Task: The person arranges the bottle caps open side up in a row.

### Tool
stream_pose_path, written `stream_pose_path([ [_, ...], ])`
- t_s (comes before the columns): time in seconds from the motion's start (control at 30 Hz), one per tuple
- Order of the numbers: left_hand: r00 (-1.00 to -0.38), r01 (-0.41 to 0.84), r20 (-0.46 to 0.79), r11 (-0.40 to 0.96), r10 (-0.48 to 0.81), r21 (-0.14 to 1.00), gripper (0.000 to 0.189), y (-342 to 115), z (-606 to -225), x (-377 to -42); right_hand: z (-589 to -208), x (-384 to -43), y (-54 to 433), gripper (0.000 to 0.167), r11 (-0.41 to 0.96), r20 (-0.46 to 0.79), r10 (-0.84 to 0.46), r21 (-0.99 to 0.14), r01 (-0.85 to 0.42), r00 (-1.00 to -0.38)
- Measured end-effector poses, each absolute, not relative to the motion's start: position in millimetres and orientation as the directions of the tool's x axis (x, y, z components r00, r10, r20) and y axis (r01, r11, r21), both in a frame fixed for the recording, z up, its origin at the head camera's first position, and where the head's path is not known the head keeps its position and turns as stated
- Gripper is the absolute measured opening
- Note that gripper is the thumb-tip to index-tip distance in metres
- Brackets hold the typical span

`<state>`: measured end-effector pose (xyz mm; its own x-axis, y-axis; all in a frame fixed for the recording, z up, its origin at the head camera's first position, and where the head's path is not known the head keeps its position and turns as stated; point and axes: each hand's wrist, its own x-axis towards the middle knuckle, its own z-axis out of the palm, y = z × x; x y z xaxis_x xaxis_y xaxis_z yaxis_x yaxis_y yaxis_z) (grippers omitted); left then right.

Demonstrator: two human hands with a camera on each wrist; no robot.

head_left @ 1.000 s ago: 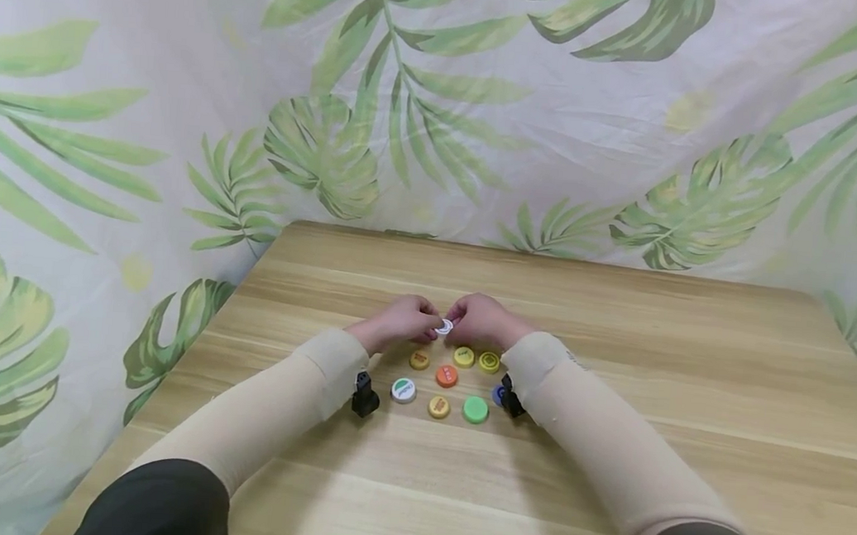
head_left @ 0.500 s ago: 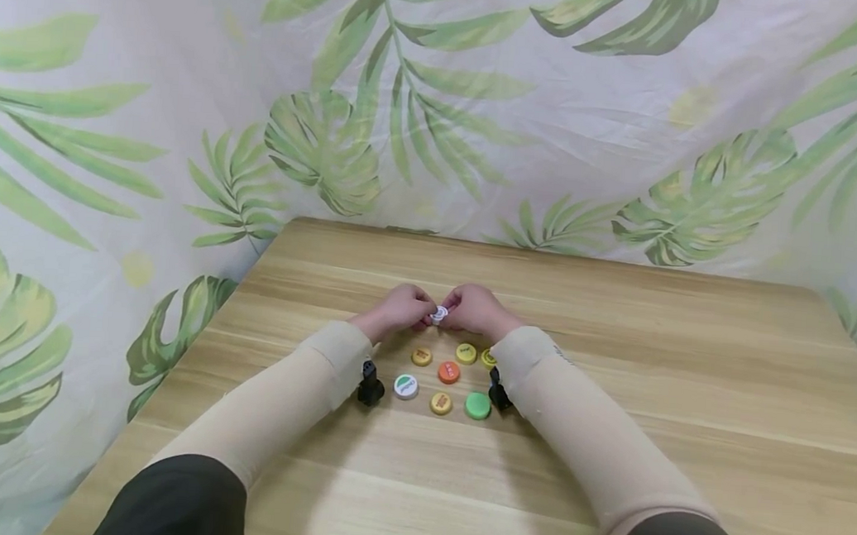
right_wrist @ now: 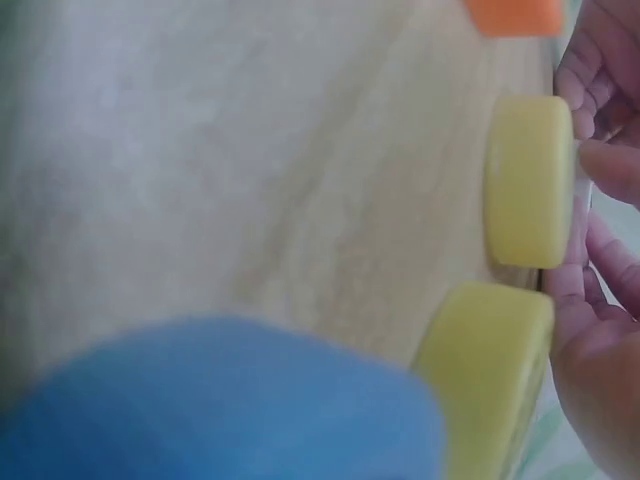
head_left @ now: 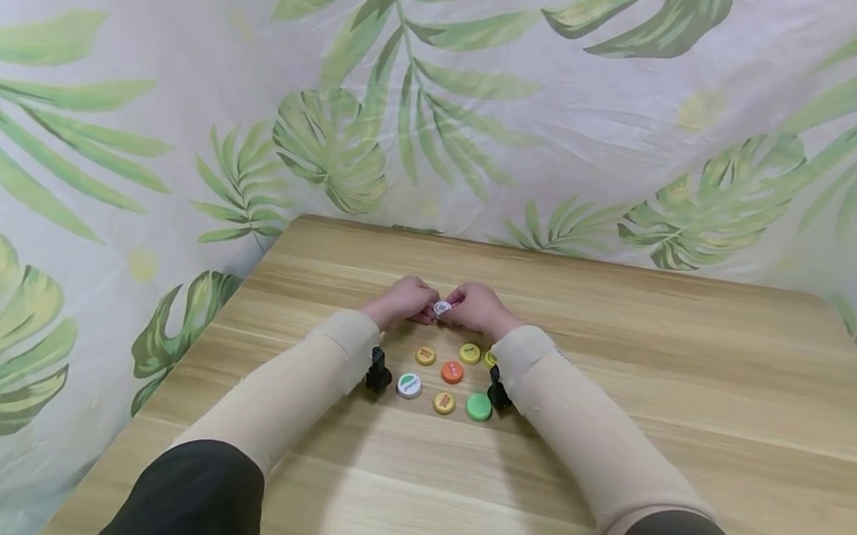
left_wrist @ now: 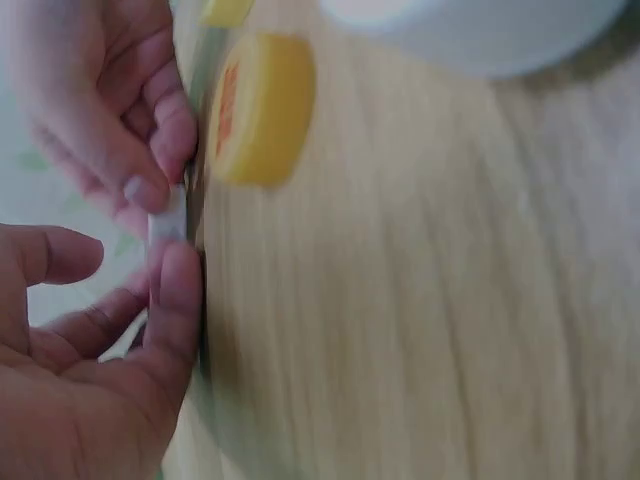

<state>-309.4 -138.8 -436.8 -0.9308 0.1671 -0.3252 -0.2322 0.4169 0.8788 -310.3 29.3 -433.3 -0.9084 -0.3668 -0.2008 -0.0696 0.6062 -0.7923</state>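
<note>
My left hand [head_left: 410, 299] and right hand [head_left: 478, 308] meet near the table's middle with a small white bottle cap [head_left: 442, 309] between their fingertips. Both hands pinch it, seen edge-on in the left wrist view, with left fingertips below it and the right thumb above. A yellow bottle cap with orange print [head_left: 426, 356] lies closest to the left hand. Nearer the right hand are a yellow bottle cap [head_left: 470, 353] and another yellow bottle cap [head_left: 491, 360], partly hidden by the right wrist camera.
Several more caps lie nearer me: orange [head_left: 453, 372], white-and-green [head_left: 409, 385], yellow [head_left: 445, 403] and green [head_left: 478, 406]. A blue cap [right_wrist: 230, 400] shows large in the right wrist view. The wooden table [head_left: 652, 383] ends at a leaf-patterned cloth [head_left: 468, 121].
Both hands have moved slightly farther from me, drawing closer together around the white bottle cap. The caps on the table keep their arrangement; the blue one has become hidden in the head view.
</note>
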Motion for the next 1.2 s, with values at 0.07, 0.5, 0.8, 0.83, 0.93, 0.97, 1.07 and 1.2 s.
stream_pose_path([
  [0.07,-0.922,-0.272,-0.345,0.341,0.174,0.900,0.025,-142,-438,-312,-434,-311,29,0.022,0.573,-0.224,-0.353,-0.820,-0.021,-0.908],
  [0.5,-0.926,-0.337,-0.333,0.011,0.179,0.942,0.022,-156,-434,-301,-430,-317,18,0.019,0.321,-0.315,-0.284,-0.921,0.220,-0.905],
  [0.8,-0.930,-0.338,-0.329,-0.026,0.165,0.941,0.035,-154,-435,-298,-430,-316,12,0.017,0.151,-0.356,-0.299,-0.934,0.324,-0.885],
  [0.83,-0.930,-0.336,-0.327,-0.028,0.170,0.941,0.035,-155,-435,-297,-431,-316,11,0.016,0.142,-0.353,-0.297,-0.935,0.324,-0.887],
  [0.93,-0.929,-0.330,-0.318,-0.034,0.188,0.943,0.034,-156,-435,-296,-434,-317,11,0.016,0.148,-0.328,-0.276,-0.943,0.297,-0.904],
  [0.97,-0.929,-0.330,-0.318,-0.036,0.188,0.943,0.034,-156,-434,-295,-435,-317,11,0.016,0.165,-0.313,-0.264,-0.947,0.277,-0.912],
  [1.07,-0.927,-0.340,-0.329,-0.030,0.178,0.940,0.035,-155,-434,-295,-436,-317,11,0.013,0.246,-0.274,-0.231,-0.945,0.217,-0.934],
  [1.2,-0.921,-0.372,-0.367,-0.013,0.135,0.928,0.038,-151,-435,-297,-434,-316,10,0.012,0.324,-0.256,-0.207,-0.929,0.181,-0.944],
])
